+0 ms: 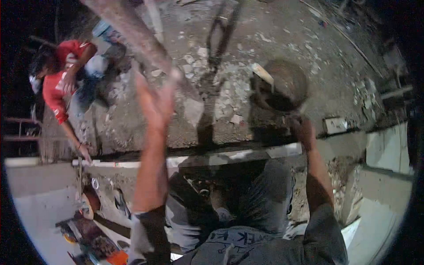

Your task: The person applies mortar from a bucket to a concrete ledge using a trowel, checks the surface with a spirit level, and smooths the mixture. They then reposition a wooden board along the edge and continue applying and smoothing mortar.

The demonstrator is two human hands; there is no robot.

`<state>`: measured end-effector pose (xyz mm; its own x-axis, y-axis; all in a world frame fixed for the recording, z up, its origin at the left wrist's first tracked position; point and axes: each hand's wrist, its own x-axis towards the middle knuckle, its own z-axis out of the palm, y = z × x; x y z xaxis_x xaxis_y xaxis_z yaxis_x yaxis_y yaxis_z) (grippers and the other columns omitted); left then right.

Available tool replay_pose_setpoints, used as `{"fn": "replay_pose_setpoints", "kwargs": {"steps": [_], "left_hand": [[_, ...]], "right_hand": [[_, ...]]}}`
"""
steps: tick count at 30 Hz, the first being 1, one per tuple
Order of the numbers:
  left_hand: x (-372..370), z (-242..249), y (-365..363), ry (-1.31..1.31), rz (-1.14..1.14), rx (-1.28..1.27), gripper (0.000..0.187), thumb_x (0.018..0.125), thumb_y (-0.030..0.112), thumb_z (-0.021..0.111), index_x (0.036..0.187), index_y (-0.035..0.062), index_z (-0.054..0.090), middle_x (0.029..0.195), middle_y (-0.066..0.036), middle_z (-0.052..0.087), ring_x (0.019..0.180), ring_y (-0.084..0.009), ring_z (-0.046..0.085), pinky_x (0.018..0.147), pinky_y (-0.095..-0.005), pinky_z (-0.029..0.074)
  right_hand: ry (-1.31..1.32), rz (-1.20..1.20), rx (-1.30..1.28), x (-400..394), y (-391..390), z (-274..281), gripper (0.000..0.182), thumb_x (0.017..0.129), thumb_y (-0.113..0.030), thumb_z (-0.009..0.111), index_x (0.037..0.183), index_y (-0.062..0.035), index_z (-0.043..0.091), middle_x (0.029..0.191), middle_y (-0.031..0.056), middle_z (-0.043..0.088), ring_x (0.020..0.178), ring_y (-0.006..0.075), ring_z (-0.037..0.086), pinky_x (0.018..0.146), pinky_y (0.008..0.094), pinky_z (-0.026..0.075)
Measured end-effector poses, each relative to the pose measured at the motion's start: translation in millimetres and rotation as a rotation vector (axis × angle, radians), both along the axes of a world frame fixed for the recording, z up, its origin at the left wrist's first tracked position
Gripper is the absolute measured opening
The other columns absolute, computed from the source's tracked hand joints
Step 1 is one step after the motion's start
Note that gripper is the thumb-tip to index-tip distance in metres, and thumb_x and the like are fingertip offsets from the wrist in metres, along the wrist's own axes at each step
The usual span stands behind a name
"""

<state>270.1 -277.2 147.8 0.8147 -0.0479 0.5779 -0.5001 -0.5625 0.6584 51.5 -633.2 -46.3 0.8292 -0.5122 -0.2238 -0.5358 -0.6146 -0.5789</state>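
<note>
My left hand [154,99] is raised in front of me, fingers spread and blurred, with nothing seen in it; a wooden post [137,35] slants down behind its fingertips. My right hand [303,130] is at the near rim of a round metal pan [289,73], its fingers dark and hard to make out. Inside the pan lie a light-coloured handled piece [263,74] and some dark material. A long pale bar [234,155] runs crosswise below both hands, over my knees.
At the left a person in a red shirt [55,90] crouches and reaches to the bar's left end. Rubble [225,99] covers the ground ahead. A white block [336,125] lies right of the pan. Tools [104,247] are at the lower left.
</note>
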Motion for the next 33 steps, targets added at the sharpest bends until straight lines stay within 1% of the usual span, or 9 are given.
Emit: {"fn": "replay_pose_setpoints", "kwargs": {"steps": [6, 10, 14, 17, 20, 23, 26, 28, 33], "left_hand": [[71, 68, -44, -0.168, 0.082, -0.32, 0.069, 0.063, 0.04, 0.079, 0.105, -0.0079, 0.052, 0.097, -0.017, 0.061, 0.085, -0.0252, 0.059, 0.078, -0.0344, 0.045], [73, 66, -44, -0.178, 0.162, -0.345, 0.05, 0.066, 0.035, 0.078, 0.086, -0.007, 0.06, 0.082, -0.014, 0.064, 0.075, -0.0226, 0.06, 0.074, -0.0332, 0.046], [78, 69, -43, -0.124, 0.047, -0.43, 0.041, 0.069, 0.026, 0.076, 0.088, -0.0063, 0.06, 0.08, -0.01, 0.063, 0.07, -0.0152, 0.056, 0.07, -0.0294, 0.046], [87, 58, -38, -0.332, 0.095, -0.277, 0.034, 0.069, 0.02, 0.076, 0.086, -0.0051, 0.06, 0.08, -0.008, 0.063, 0.069, -0.0153, 0.056, 0.068, -0.0264, 0.046], [92, 51, -37, -0.447, 0.097, -0.297, 0.03, 0.069, 0.014, 0.075, 0.086, -0.0054, 0.06, 0.081, -0.008, 0.064, 0.068, -0.0159, 0.057, 0.067, -0.0269, 0.047], [94, 50, -51, -0.457, 0.073, -0.391, 0.027, 0.069, 0.009, 0.074, 0.088, -0.006, 0.06, 0.082, -0.009, 0.064, 0.068, -0.0163, 0.059, 0.067, -0.0273, 0.048], [97, 48, -48, -0.539, 0.182, -0.327, 0.031, 0.069, 0.009, 0.075, 0.091, -0.0072, 0.059, 0.084, -0.011, 0.065, 0.069, -0.0174, 0.06, 0.067, -0.0279, 0.049], [101, 46, -41, -0.442, 0.226, -0.333, 0.033, 0.068, 0.011, 0.076, 0.09, -0.0078, 0.059, 0.085, -0.011, 0.065, 0.069, -0.0188, 0.061, 0.067, -0.0287, 0.049], [102, 47, -44, -0.522, 0.229, -0.366, 0.033, 0.067, 0.011, 0.076, 0.089, -0.0074, 0.059, 0.083, -0.011, 0.065, 0.068, -0.0177, 0.06, 0.065, -0.0288, 0.049]], "right_hand": [[0.173, 0.458, -0.755, 25, -13, 27, 0.031, 0.081, -0.027, 0.054, 0.093, 0.0003, 0.062, 0.092, 0.0272, 0.061, 0.086, 0.0411, 0.058, 0.076, 0.0459, 0.047], [0.412, -0.094, -0.128, 85, 11, 102, 0.038, 0.082, -0.028, 0.052, 0.11, -0.0033, 0.056, 0.099, 0.0261, 0.06, 0.09, 0.0389, 0.06, 0.079, 0.0449, 0.048], [-0.055, 0.104, 0.186, 136, -36, -8, 0.044, 0.085, -0.031, 0.051, 0.115, 0.0014, 0.051, 0.099, 0.0255, 0.061, 0.089, 0.0405, 0.06, 0.076, 0.0452, 0.049], [0.018, 0.16, -0.043, 199, -57, -106, 0.041, 0.087, -0.04, 0.05, 0.112, -0.0074, 0.055, 0.113, 0.0075, 0.058, 0.1, 0.0217, 0.058, 0.084, 0.0384, 0.048], [-0.278, 0.2, 0.145, 211, -39, -119, 0.041, 0.087, -0.033, 0.05, 0.117, -0.0038, 0.05, 0.102, 0.0204, 0.061, 0.09, 0.04, 0.06, 0.073, 0.0445, 0.05], [-0.035, 0.027, 0.49, 185, -55, -73, 0.039, 0.087, -0.032, 0.052, 0.117, -0.0061, 0.051, 0.103, 0.0191, 0.061, 0.095, 0.038, 0.059, 0.077, 0.0429, 0.05], [-0.154, 0.799, 0.12, 133, -87, -1, 0.043, 0.08, -0.024, 0.062, 0.118, -0.0086, 0.051, 0.108, 0.0114, 0.059, 0.099, 0.0302, 0.057, 0.083, 0.0396, 0.047], [0.164, 0.618, 0.443, 128, -96, 45, 0.045, 0.076, -0.017, 0.065, 0.118, -0.0091, 0.052, 0.101, 0.0108, 0.063, 0.092, 0.0318, 0.06, 0.076, 0.0399, 0.05], [0.457, 0.812, -0.271, 133, -110, 96, 0.031, 0.078, -0.016, 0.06, 0.109, -0.0098, 0.058, 0.093, 0.0129, 0.064, 0.083, 0.0279, 0.062, 0.071, 0.0377, 0.049]]}}
